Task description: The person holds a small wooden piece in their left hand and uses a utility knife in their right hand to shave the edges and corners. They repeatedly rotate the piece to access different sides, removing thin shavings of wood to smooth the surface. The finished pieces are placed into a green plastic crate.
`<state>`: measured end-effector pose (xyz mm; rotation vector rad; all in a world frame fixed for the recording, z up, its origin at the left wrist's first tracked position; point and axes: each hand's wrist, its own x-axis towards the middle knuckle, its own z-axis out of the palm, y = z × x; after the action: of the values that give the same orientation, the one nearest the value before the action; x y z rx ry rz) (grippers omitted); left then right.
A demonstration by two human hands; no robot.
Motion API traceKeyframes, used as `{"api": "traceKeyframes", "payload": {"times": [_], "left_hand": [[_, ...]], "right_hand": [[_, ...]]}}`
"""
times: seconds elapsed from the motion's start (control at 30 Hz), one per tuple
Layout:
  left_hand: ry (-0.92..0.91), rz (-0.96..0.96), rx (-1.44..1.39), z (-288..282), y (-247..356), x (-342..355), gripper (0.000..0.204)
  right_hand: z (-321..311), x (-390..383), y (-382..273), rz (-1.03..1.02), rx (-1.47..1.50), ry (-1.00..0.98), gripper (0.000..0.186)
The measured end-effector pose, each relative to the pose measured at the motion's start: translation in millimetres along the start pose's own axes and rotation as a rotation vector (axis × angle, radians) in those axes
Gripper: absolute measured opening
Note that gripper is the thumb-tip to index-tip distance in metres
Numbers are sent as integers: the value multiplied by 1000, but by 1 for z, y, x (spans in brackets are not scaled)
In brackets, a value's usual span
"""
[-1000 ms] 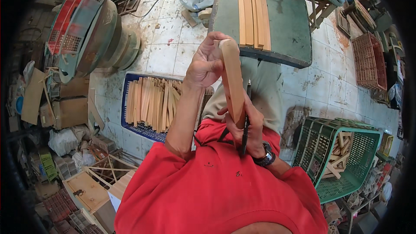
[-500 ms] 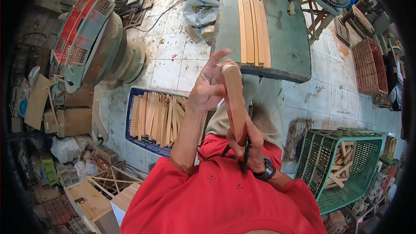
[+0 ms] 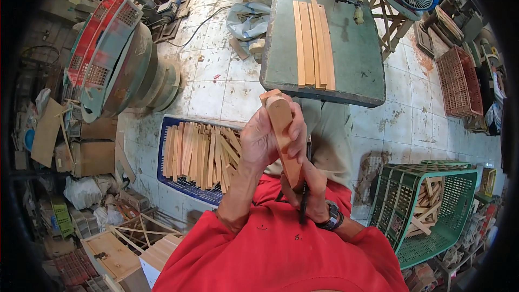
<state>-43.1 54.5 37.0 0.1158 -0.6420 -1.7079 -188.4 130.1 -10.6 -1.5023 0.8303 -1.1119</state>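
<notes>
Tiled floor (image 3: 239,94), green table (image 3: 359,54) bearing wooden strips (image 3: 310,48), wooden piece (image 3: 280,114) between table and your red shirt (image 3: 275,251), your left hand (image 3: 260,139) curled round its table-side end, your right hand (image 3: 317,185) gripping its other end and a black pen (image 3: 303,205).

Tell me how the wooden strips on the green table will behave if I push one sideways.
The wooden strips are long and slim, so each is probably stiff and fairly light. Their flat faces suggest sliding rather than rolling across the green table. They lie close side by side, so pushing an outer one inward would likely nudge its neighbours.
</notes>
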Motion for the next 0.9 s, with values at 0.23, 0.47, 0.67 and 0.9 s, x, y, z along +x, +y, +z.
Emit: {"api": "traceKeyframes", "payload": {"times": [0.23, 0.47, 0.67, 0.9], "left_hand": [[-57, -21, -101, -8, -7, 2, 46], [-58, -36, -125, -9, -9, 4, 44], [-66, -75, -166, -13, -8, 4, 47], [-82, -37, -134, -7, -10, 4, 44]], "right_hand": [[3, 2, -4, -72, -205, 88, 53], [4, -3, 8, -43, -159, 85, 72], [-1, 1, -4, -80, -230, 50, 74], [-38, 49, -16, -131, 77, 397, 65]]}}
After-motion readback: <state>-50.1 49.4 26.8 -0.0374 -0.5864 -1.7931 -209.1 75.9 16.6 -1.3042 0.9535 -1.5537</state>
